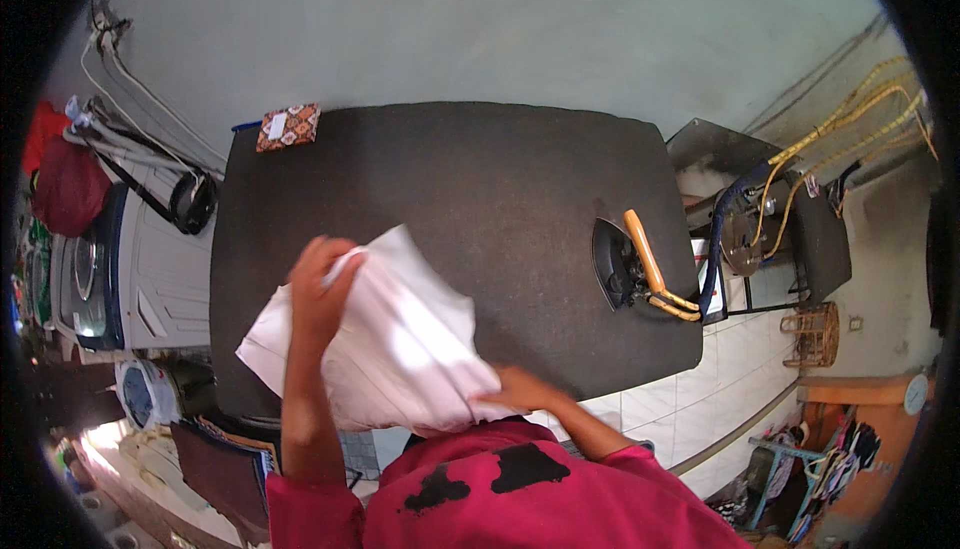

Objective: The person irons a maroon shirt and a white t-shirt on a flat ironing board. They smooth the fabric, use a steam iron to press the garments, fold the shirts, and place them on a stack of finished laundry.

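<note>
A white cloth (pixel 390 344) lies bunched over the near edge of a dark ironing table (pixel 470 179). My left hand (pixel 322 284) grips the cloth's upper left part, fingers curled over a raised fold. My right hand (pixel 520 389) holds the cloth's lower right edge close to my body. A black iron (pixel 625 267) with an orange handle rests on the table's right side, apart from both hands.
A small patterned pad (pixel 288 127) sits at the table's far left corner. A white washing machine (pixel 130 269) stands to the left. Yellow hoses (pixel 850 129) and a metal stand (pixel 770 229) are at the right. Clothes hang at the lower right.
</note>
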Demonstrator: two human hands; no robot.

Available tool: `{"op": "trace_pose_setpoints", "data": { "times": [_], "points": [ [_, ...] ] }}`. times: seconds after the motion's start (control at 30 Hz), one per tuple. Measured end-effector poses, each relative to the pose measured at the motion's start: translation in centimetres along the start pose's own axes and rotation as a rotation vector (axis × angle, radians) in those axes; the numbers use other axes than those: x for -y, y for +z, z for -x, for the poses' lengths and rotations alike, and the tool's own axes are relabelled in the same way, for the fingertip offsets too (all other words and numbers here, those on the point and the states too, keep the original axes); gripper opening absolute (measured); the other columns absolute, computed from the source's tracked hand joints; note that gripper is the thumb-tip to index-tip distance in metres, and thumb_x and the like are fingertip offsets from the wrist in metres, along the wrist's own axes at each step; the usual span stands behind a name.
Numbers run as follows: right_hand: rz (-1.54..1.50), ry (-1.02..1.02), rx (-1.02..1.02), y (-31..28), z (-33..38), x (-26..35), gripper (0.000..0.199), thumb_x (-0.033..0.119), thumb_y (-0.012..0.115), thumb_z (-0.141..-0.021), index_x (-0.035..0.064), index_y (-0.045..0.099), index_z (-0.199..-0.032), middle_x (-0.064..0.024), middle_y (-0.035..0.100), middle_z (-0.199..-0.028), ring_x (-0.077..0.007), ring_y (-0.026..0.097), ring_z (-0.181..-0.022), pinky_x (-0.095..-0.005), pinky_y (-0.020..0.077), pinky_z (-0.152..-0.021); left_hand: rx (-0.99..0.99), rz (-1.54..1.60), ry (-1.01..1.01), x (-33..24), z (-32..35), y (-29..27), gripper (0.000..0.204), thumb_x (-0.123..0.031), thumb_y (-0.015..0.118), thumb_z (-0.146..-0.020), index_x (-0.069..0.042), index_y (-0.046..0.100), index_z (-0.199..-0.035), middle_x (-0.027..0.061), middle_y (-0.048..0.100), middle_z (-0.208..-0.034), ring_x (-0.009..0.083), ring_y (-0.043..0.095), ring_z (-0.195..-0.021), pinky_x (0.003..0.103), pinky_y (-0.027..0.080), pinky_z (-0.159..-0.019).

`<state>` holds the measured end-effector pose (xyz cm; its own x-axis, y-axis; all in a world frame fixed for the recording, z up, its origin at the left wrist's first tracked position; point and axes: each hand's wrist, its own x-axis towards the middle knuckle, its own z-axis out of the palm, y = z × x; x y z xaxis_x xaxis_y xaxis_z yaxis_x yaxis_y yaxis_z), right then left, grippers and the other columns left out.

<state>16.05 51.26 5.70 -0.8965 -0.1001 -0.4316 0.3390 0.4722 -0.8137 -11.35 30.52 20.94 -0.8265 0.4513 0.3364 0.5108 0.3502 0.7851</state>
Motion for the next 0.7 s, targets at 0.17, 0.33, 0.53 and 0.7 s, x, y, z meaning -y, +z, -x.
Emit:
{"op": "trace_pose_setpoints", "data": {
  "times": [0.17, 0.33, 0.53, 0.7],
  "points": [
    [0.372, 0.225, 0.158, 4.8, 4.9, 0.2, 0.043, 0.043, 0.066, -0.087, 0.0081, 0.070, -0.112, -0.0227, 0.070, -0.102, -0.0427, 0.065, -0.097, -0.0486, 0.0504, -0.087, -0.612, -0.077, -0.070, 1.0, 8.2, -17.9, 0.013, -0.015, 0.060, -0.098, -0.003, 0.059, -0.103, 0.0015, 0.057, -0.099, 0.0113, 0.052, -0.089, 0.025, 0.045, -0.080],
    [0.150, 0.081, 0.113, -4.2, 12.7, 2.5, 0.031, 0.013, 0.071, -0.078, 0.0074, 0.070, -0.109, -0.0157, 0.072, -0.097, -0.0327, 0.069, -0.088, -0.0399, 0.0534, -0.079, -0.926, -0.131, -0.179, 4.4, 16.0, -33.6, 0.016, -0.018, 0.060, -0.099, -0.003, 0.060, -0.106, 0.0028, 0.060, -0.101, 0.0131, 0.054, -0.091, 0.027, 0.045, -0.082],
    [0.023, 0.037, -0.457, -22.6, 21.7, 10.2, 0.023, 0.013, 0.072, -0.073, -0.0002, 0.070, -0.092, -0.0065, 0.068, -0.086, -0.0170, 0.065, -0.079, -0.0312, 0.0525, -0.072, -0.842, -0.029, -0.164, 8.2, 11.2, -39.7, 0.021, -0.021, 0.059, -0.099, -0.004, 0.062, -0.110, 0.0044, 0.063, -0.103, 0.0152, 0.057, -0.093, 0.029, 0.046, -0.085],
    [0.010, 0.004, -0.656, -32.1, 10.8, 11.3, 0.026, 0.007, 0.070, -0.084, 0.0027, 0.065, -0.109, -0.0037, 0.064, -0.106, -0.0135, 0.058, -0.101, -0.0290, 0.0470, -0.088, -0.633, -0.037, -0.098, 14.9, -2.2, -33.6, 0.025, -0.024, 0.059, -0.099, -0.004, 0.064, -0.113, 0.0057, 0.066, -0.105, 0.0170, 0.059, -0.095, 0.030, 0.047, -0.087]
  ]
}}
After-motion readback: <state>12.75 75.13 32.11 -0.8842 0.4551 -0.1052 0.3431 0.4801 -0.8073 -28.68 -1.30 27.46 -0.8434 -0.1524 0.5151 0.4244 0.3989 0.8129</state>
